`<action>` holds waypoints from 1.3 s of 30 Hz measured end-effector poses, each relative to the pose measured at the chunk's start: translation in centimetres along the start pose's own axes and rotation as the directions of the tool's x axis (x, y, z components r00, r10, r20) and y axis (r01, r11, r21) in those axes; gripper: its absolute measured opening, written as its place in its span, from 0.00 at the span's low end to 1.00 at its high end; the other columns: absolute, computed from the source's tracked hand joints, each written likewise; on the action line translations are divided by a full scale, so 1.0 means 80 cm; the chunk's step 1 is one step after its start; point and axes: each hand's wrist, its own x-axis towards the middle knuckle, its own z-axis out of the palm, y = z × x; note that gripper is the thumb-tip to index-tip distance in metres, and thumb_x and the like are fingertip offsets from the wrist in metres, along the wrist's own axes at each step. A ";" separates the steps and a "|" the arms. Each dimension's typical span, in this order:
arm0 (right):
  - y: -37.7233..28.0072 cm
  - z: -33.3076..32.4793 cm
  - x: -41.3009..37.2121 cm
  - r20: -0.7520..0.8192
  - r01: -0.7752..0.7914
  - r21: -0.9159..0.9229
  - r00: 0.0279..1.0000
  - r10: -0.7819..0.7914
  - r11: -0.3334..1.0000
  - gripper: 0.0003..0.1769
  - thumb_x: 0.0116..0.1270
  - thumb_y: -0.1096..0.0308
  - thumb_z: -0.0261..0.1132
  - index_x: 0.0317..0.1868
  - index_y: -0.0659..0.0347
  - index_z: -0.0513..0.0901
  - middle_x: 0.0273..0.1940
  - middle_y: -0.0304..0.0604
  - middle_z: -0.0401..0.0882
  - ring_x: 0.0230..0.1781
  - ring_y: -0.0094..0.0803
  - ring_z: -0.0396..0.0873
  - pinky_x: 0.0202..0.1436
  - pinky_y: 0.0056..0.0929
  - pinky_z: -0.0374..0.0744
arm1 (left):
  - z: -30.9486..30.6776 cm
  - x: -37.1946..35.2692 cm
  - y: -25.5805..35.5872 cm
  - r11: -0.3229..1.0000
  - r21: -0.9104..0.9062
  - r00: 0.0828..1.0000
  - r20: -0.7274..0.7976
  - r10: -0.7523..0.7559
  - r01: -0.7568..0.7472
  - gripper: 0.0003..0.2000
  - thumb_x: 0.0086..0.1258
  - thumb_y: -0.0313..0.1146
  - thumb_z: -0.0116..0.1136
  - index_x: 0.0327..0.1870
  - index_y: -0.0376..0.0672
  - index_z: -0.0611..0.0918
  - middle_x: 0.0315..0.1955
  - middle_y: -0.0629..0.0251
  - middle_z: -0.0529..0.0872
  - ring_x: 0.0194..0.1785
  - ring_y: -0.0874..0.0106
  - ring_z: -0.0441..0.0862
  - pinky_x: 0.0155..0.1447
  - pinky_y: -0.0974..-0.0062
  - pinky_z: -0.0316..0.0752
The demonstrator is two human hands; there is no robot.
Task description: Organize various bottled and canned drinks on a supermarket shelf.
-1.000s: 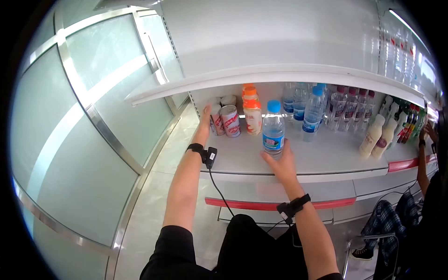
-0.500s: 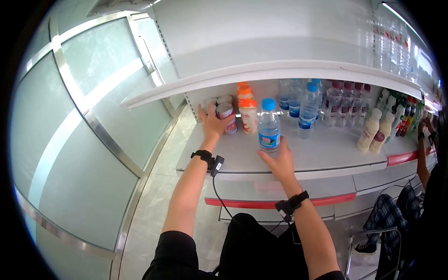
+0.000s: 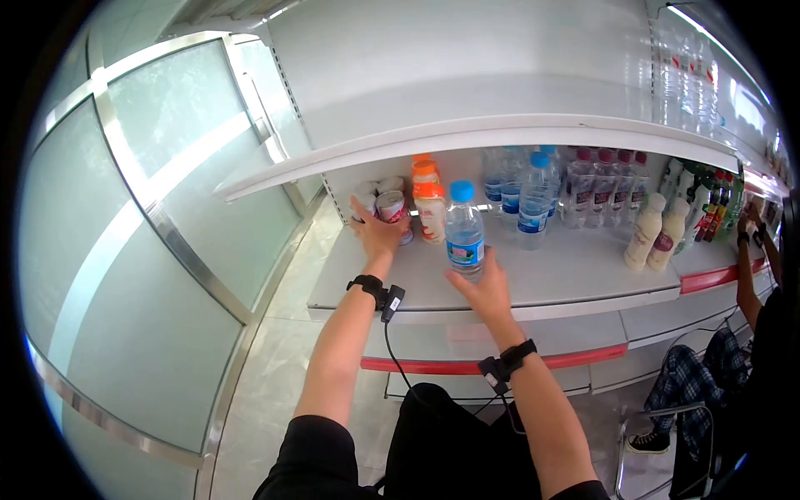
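Observation:
My left hand is spread across the front of several short cans at the shelf's left end, fingers apart and thumb beside the front can. My right hand is at the lower part of a clear water bottle with a blue cap and blue label. Its thumb is at the front of the base and its fingers are on the right side; some fingertips are hidden. The bottle is nearly upright. Between the cans and this bottle stand orange-capped bottles.
More blue-capped bottles, red-capped bottles and two cream bottles stand to the right. An upper shelf edge overhangs them. A co-worker's hands are at far right. Cables hang from my wrist straps.
The whole view has shifted, so the shelf and goods appear slightly farther left and lower. Both hands keep nearly the same places beside the cans and the bottle.

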 end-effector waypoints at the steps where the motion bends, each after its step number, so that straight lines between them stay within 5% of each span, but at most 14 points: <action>1: 0.002 0.001 -0.001 0.001 0.016 -0.005 1.000 -0.016 1.000 0.40 0.56 0.55 0.78 0.58 0.72 0.69 0.51 0.63 0.80 0.53 0.57 0.81 0.55 0.44 0.79 | -0.002 -0.003 0.004 0.999 -0.007 0.999 0.008 -0.038 0.038 0.67 0.45 0.44 0.82 0.80 0.57 0.39 0.74 0.28 0.43 0.76 0.34 0.52 0.74 0.46 0.61; 14: -0.001 0.002 -0.001 -0.023 0.004 -0.028 1.000 -0.004 1.000 0.40 0.55 0.54 0.78 0.58 0.71 0.69 0.52 0.65 0.80 0.52 0.58 0.80 0.54 0.46 0.79 | 0.014 0.006 -0.016 0.996 0.086 0.998 -0.055 0.005 0.000 0.65 0.46 0.44 0.81 0.80 0.60 0.40 0.74 0.29 0.44 0.77 0.37 0.50 0.74 0.48 0.62; 17: 0.003 0.000 0.002 -0.011 -0.005 -0.028 1.000 0.004 1.000 0.40 0.56 0.54 0.78 0.58 0.71 0.70 0.52 0.64 0.80 0.53 0.57 0.80 0.54 0.45 0.79 | 0.001 0.001 -0.020 0.999 -0.019 0.999 -0.036 0.036 -0.036 0.63 0.48 0.48 0.80 0.80 0.52 0.44 0.74 0.28 0.45 0.77 0.37 0.50 0.75 0.49 0.59; 19: 0.005 0.003 0.002 -0.006 -0.005 0.001 1.000 0.005 1.000 0.40 0.56 0.54 0.78 0.58 0.71 0.70 0.51 0.63 0.80 0.52 0.57 0.81 0.54 0.45 0.79 | -0.005 -0.007 -0.022 0.979 -0.015 0.963 -0.187 0.195 -0.202 0.61 0.53 0.56 0.75 0.80 0.42 0.44 0.73 0.27 0.47 0.77 0.37 0.49 0.78 0.49 0.52; 20: 0.007 0.003 0.002 -0.011 -0.006 -0.006 1.000 0.006 1.000 0.40 0.56 0.54 0.78 0.58 0.71 0.70 0.51 0.63 0.80 0.52 0.57 0.81 0.54 0.45 0.79 | -0.006 -0.016 -0.025 0.956 -0.076 0.931 -0.259 0.256 -0.284 0.51 0.62 0.52 0.70 0.77 0.35 0.52 0.73 0.33 0.52 0.71 0.36 0.58 0.74 0.51 0.57; 21: 0.005 0.004 0.002 -0.019 0.011 -0.004 1.000 -0.011 1.000 0.40 0.55 0.53 0.78 0.58 0.71 0.70 0.51 0.63 0.80 0.52 0.56 0.81 0.54 0.45 0.79 | -0.013 -0.028 -0.020 0.955 -0.084 0.933 -0.254 0.254 -0.283 0.51 0.62 0.52 0.70 0.77 0.35 0.52 0.73 0.33 0.52 0.71 0.36 0.58 0.74 0.51 0.57; 24: 0.002 0.002 0.000 -0.028 0.030 -0.021 0.999 -0.030 0.999 0.41 0.55 0.53 0.78 0.58 0.71 0.69 0.51 0.63 0.80 0.52 0.56 0.81 0.54 0.44 0.79 | -0.037 -0.065 -0.007 0.885 -0.212 0.909 -0.137 0.393 -0.414 0.44 0.65 0.52 0.68 0.74 0.35 0.59 0.69 0.39 0.64 0.68 0.42 0.64 0.71 0.53 0.61; 26: -0.002 0.001 0.000 -0.036 0.030 -0.047 0.999 -0.032 0.998 0.41 0.55 0.52 0.78 0.59 0.70 0.69 0.51 0.63 0.80 0.52 0.56 0.81 0.53 0.44 0.79 | -0.043 -0.094 0.009 0.775 -0.565 0.859 0.210 0.467 -0.283 0.41 0.64 0.51 0.69 0.71 0.34 0.64 0.63 0.45 0.72 0.66 0.52 0.69 0.69 0.55 0.64; 31: 0.007 0.004 0.003 0.007 0.030 -0.034 1.000 -0.030 0.999 0.44 0.53 0.51 0.79 0.61 0.67 0.67 0.52 0.64 0.79 0.53 0.61 0.79 0.54 0.48 0.77 | -0.014 -0.141 0.008 0.775 -0.531 0.793 0.280 0.541 -0.341 0.36 0.61 0.48 0.71 0.64 0.33 0.73 0.59 0.48 0.77 0.59 0.61 0.76 0.61 0.65 0.71; 33: 0.006 0.004 0.000 -0.011 0.021 -0.035 1.000 -0.021 0.999 0.44 0.53 0.51 0.78 0.61 0.67 0.67 0.52 0.65 0.79 0.53 0.62 0.78 0.54 0.49 0.77 | -0.011 -0.150 0.005 0.915 -0.403 0.697 0.653 0.297 -0.012 0.32 0.60 0.47 0.73 0.58 0.33 0.78 0.55 0.49 0.80 0.54 0.62 0.79 0.54 0.68 0.75; 34: 0.006 0.004 0.000 -0.001 0.024 -0.028 1.000 -0.024 0.999 0.44 0.53 0.51 0.78 0.61 0.67 0.67 0.52 0.65 0.79 0.53 0.62 0.78 0.54 0.49 0.77 | -0.002 -0.155 -0.004 0.828 -0.494 0.764 0.417 0.493 -0.265 0.29 0.59 0.46 0.73 0.54 0.33 0.80 0.49 0.50 0.82 0.49 0.63 0.81 0.48 0.68 0.76; 37: 0.008 0.005 -0.001 -0.030 0.072 -0.097 0.997 -0.075 0.993 0.41 0.51 0.52 0.81 0.55 0.67 0.69 0.47 0.64 0.82 0.50 0.60 0.82 0.50 0.46 0.79 | -0.004 -0.158 -0.005 0.797 -0.519 0.781 0.338 0.525 -0.311 0.27 0.59 0.45 0.73 0.53 0.34 0.81 0.46 0.52 0.81 0.47 0.62 0.80 0.48 0.68 0.75; 39: 0.012 0.007 0.002 0.025 0.042 -0.060 0.999 -0.041 0.997 0.46 0.50 0.52 0.80 0.61 0.69 0.66 0.52 0.66 0.78 0.52 0.63 0.78 0.53 0.50 0.77 | -0.014 -0.160 0.002 0.815 -0.489 0.793 0.340 0.506 -0.310 0.27 0.58 0.45 0.74 0.52 0.35 0.81 0.44 0.54 0.81 0.46 0.63 0.79 0.47 0.68 0.75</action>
